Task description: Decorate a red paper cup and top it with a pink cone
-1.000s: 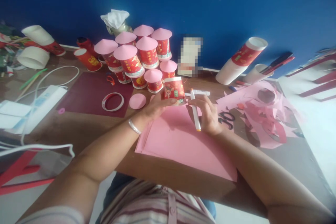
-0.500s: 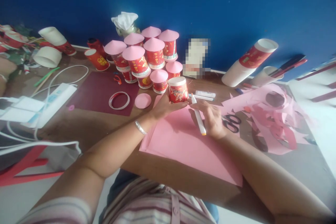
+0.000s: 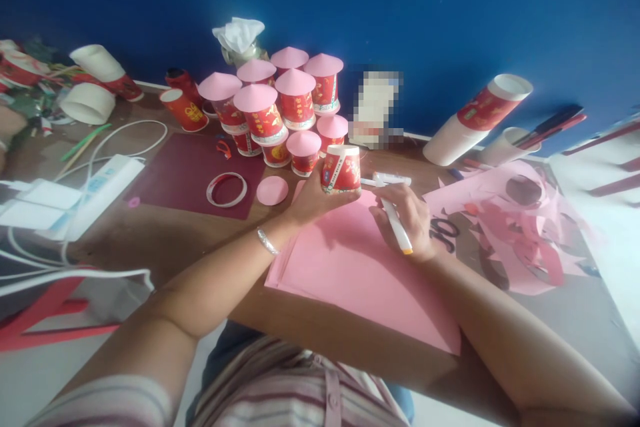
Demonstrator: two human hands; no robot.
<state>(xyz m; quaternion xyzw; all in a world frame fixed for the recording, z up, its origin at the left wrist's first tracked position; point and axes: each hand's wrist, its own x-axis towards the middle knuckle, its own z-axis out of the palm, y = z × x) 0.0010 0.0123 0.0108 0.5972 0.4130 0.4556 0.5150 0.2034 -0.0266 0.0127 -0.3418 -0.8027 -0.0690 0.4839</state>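
Found left grip (image 3: 313, 199) clenched on the paper cup (image 3: 341, 170), fingers bearing on its lower wall, cup held off the table (image 3: 165, 240). Found right grip (image 3: 410, 220) closed on a white marker (image 3: 397, 230), heel of the hand resting on the pink sheet (image 3: 350, 273).

Located the paper cup above the 12 o'clock edge of the pink sheet, at 5 o'clock from the stack of pink-capped cups (image 3: 280, 107) and just beside its nearest member. Noted a pink disc (image 3: 273, 190) and a cut ring (image 3: 227, 189) at 9 o'clock from the cup, scissors (image 3: 443, 230) and pink scraps (image 3: 505, 220) at 3 o'clock.

Handling, as judged:
- Rated light, thin-walled and easily crushed.
- Rated the printed wall slightly slick.
- Advised a light pinch only, placed near the rolled rim or near the base disc, where stiffest. Advised against squeezing mid-wall.

Orientation:
- Read the cup's long axis as near upright, with slight tilt only.
- Read the flat white end as facing up and the wider end as facing down toward the palm. Could not confirm through the blur.
- Read the marker's long axis as running 11 o'clock to 5 o'clock, coloured end cap at 5 o'clock.
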